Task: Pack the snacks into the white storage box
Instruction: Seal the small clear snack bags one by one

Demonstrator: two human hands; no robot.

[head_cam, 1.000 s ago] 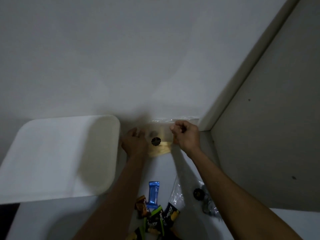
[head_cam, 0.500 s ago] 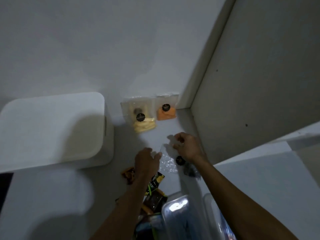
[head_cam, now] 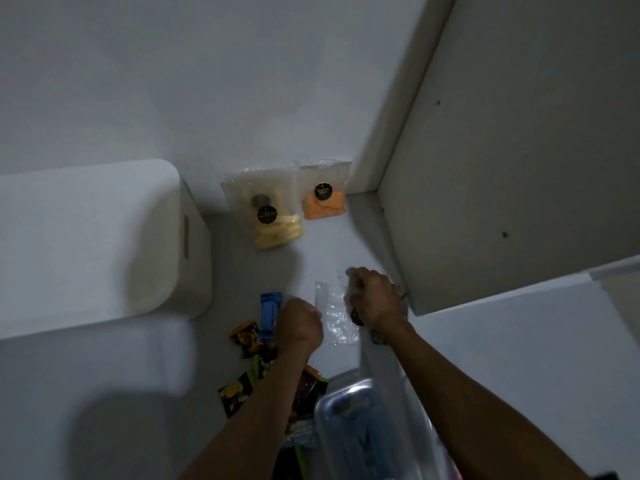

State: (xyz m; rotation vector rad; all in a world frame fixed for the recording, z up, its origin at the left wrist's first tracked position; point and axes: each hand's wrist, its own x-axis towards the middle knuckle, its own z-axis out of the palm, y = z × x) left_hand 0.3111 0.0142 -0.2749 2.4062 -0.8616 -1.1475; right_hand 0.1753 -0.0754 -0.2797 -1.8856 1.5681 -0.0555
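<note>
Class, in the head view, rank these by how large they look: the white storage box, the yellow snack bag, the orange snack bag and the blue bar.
1. White storage box
2. Yellow snack bag
3. Orange snack bag, though it stands slightly farther back
4. Blue bar, partly hidden by the left hand

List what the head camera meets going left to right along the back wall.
White storage box → clear bag of pale yellow snacks → clear bag of orange snacks → upright side panel.
</note>
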